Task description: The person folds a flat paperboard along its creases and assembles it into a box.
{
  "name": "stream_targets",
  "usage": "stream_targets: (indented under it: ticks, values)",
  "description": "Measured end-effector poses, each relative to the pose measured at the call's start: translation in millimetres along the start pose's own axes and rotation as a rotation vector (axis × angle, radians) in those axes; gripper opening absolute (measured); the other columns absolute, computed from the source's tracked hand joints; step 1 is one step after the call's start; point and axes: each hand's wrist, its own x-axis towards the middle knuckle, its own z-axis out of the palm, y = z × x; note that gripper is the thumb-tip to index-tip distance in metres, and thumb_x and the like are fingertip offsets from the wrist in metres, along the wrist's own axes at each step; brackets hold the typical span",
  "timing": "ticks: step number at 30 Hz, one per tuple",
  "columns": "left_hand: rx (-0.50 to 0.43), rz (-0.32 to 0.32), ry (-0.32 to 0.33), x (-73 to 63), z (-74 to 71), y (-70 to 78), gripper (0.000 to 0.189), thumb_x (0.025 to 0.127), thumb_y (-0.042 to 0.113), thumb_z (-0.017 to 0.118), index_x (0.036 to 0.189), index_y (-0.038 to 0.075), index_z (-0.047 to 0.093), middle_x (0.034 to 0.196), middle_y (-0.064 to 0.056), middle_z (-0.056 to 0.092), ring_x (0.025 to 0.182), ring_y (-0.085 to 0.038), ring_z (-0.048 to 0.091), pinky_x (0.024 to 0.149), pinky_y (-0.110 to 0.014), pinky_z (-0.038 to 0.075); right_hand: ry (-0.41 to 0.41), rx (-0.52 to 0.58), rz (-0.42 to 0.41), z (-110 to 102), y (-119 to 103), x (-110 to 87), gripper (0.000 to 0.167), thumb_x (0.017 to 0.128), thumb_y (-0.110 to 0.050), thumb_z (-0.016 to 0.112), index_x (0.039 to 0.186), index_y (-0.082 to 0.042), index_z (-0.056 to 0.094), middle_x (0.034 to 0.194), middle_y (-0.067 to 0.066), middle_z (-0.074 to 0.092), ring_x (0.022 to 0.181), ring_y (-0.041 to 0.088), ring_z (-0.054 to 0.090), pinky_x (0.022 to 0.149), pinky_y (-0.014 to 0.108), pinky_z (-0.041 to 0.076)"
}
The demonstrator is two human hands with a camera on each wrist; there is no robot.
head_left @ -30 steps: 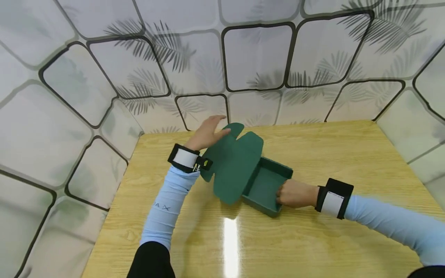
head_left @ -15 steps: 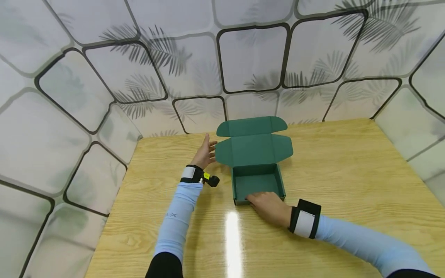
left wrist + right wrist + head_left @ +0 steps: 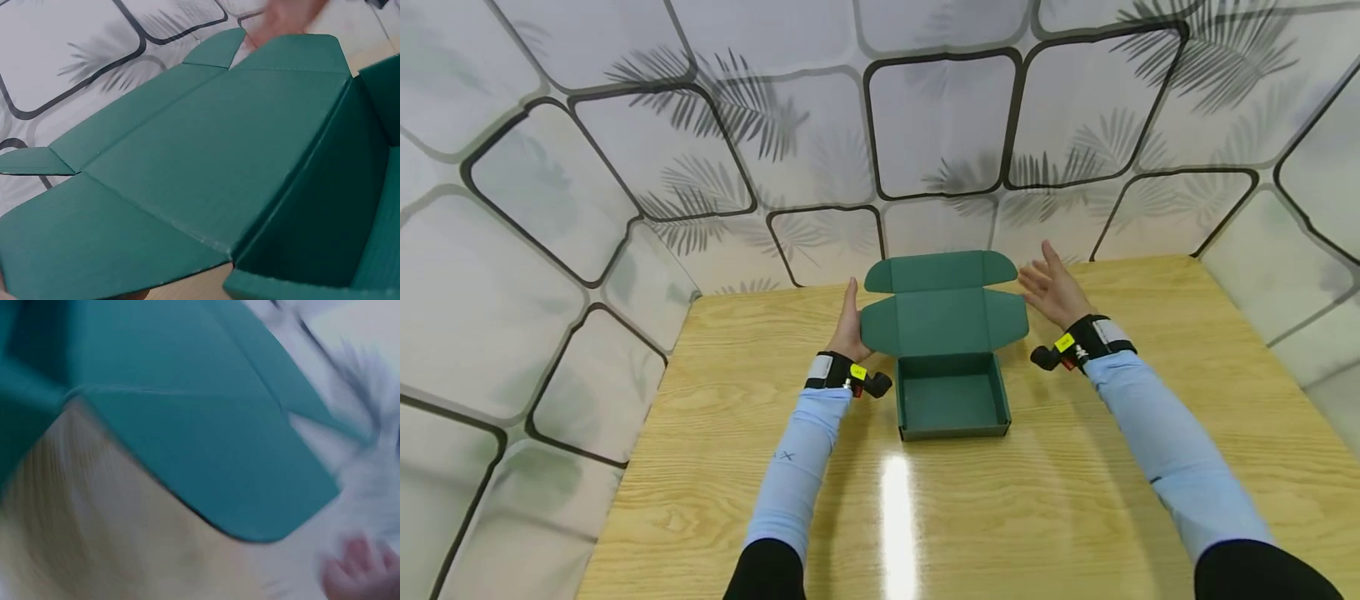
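Note:
A dark green cardboard mailer box (image 3: 955,400) stands on the table with its lid (image 3: 943,321) raised at the back, side flaps spread. Nothing lies inside it in the head view. My left hand (image 3: 848,329) is at the left side flap (image 3: 94,244), thumb pointing up; its fingers are mostly hidden behind the cardboard. A bit of finger shows under that flap in the left wrist view. Just off the right side flap (image 3: 237,469), my right hand (image 3: 1054,290) is held with its fingers extended and apart. It looks blurred in both wrist views.
The wood-grain table (image 3: 715,467) extends on both sides of the box and in front of it. Behind it hangs a patterned fabric wall (image 3: 820,150), near the lid's top flap. Each wrist carries a strapped-on camera.
The box has turned to face me squarely. My right hand has let go of its front wall and moved up to the lid's right side. My left hand has closed in on the left flap.

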Motion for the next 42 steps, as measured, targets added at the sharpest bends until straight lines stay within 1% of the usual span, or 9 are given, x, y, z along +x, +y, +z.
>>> stream_targets:
  ticks: [2, 4, 7, 12, 19, 26, 33, 38, 42]
  values:
    - [-0.001, -0.01, 0.012, 0.6, 2.0, 1.5, 0.062, 0.093, 0.068, 0.034, 0.092, 0.014, 0.064, 0.066, 0.005, 0.063, 0.063, -0.008, 0.062, 0.065, -0.023, 0.051, -0.162, 0.051, 0.214, -6.5, 5.4, 5.5, 0.089, 0.094, -0.062, 0.036, 0.155, -0.016, -0.01, 0.16, 0.011, 0.022, 0.142, 0.019, 0.035, 0.117, 0.033, 0.027]
    - [0.027, -0.021, 0.007, 1.2, 4.7, 2.0, 0.053, 0.096, 0.061, 0.039, 0.109, 0.014, 0.06, 0.074, 0.005, 0.065, 0.068, -0.007, 0.063, 0.067, -0.022, 0.052, -0.288, 0.047, 0.293, -6.1, 13.3, 7.6, 0.091, 0.093, -0.065, 0.03, 0.155, -0.011, -0.01, 0.142, 0.01, 0.051, 0.121, 0.017, 0.057, 0.103, 0.032, 0.044]
    - [0.114, -0.022, -0.011, 1.7, 10.3, 0.9, 0.05, 0.1, 0.048, 0.042, 0.134, 0.013, 0.048, 0.089, 0.005, 0.064, 0.078, -0.007, 0.062, 0.072, -0.022, 0.051, -0.385, 0.083, 0.287, 0.6, 21.6, 6.5, 0.095, 0.093, -0.066, 0.028, 0.154, -0.002, -0.008, 0.1, 0.003, 0.072, 0.086, 0.015, 0.07, 0.08, 0.031, 0.056]
    - [0.229, 0.058, 0.022, -0.2, 19.6, -3.4, 0.062, 0.101, 0.036, 0.047, 0.152, 0.008, 0.026, 0.138, -0.007, 0.05, 0.117, -0.016, 0.053, 0.102, -0.034, 0.043, -0.383, -0.007, 0.201, 19.2, 19.3, 3.1, 0.093, 0.095, -0.066, 0.028, 0.153, 0.003, 0.005, 0.095, 0.0, 0.071, 0.082, 0.012, 0.068, 0.076, 0.029, 0.056]
    - [0.504, 0.276, 0.192, -1.3, 43.0, -19.0, 0.073, 0.095, 0.034, 0.061, 0.15, 0.001, 0.026, 0.151, -0.019, 0.035, 0.137, -0.034, 0.038, 0.112, -0.047, 0.032, -0.23, -0.239, 0.01, 42.5, 26.6, 0.8, 0.102, 0.09, -0.063, 0.051, 0.155, -0.003, -0.001, 0.152, 0.019, 0.03, 0.118, 0.015, 0.052, 0.102, 0.034, 0.044]
    - [0.744, 0.373, 0.134, -8.2, 53.8, -26.0, 0.074, 0.095, 0.023, 0.061, 0.15, 0.004, 0.016, 0.149, -0.022, 0.034, 0.137, -0.036, 0.037, 0.113, -0.052, 0.029, -0.166, -0.323, -0.128, 57.1, 36.1, -11.7, 0.087, 0.097, -0.041, 0.054, 0.156, -0.022, -0.007, 0.163, 0.008, -0.009, 0.149, 0.035, 0.006, 0.116, 0.056, 0.019]
    - [0.86, 0.45, 0.044, -9.7, 46.7, -27.4, 0.076, 0.094, 0.017, 0.063, 0.148, 0.001, 0.011, 0.152, -0.024, 0.027, 0.14, -0.035, 0.032, 0.114, -0.049, 0.028, -0.279, -0.33, -0.154, 53.6, 34.1, -19.6, 0.088, 0.1, -0.023, 0.048, 0.15, -0.032, -0.024, 0.161, 0.01, -0.017, 0.149, 0.036, -0.002, 0.115, 0.06, 0.016]
    - [1.054, 0.523, -0.05, -17.9, 35.3, -30.5, 0.096, 0.087, 0.014, 0.072, 0.149, 0.0, 0.001, 0.157, -0.024, 0.012, 0.147, -0.034, 0.02, 0.117, -0.046, 0.023, -0.303, -0.614, -0.062, 43.1, 32.4, -30.4, 0.109, 0.093, -0.034, 0.061, 0.148, -0.018, -0.031, 0.156, 0.012, -0.033, 0.145, 0.034, -0.025, 0.116, 0.062, -0.001]
    - [1.243, 0.496, -0.129, -30.8, 23.0, -36.4, 0.119, 0.081, 0.024, 0.079, 0.151, 0.004, -0.014, 0.16, -0.024, -0.007, 0.149, -0.036, 0.003, 0.119, -0.05, 0.016, -0.334, -0.821, -0.023, 35.2, 38.1, -44.4, 0.125, 0.085, -0.039, 0.072, 0.147, -0.009, -0.032, 0.154, 0.016, -0.034, 0.144, 0.039, -0.025, 0.112, 0.067, -0.002]
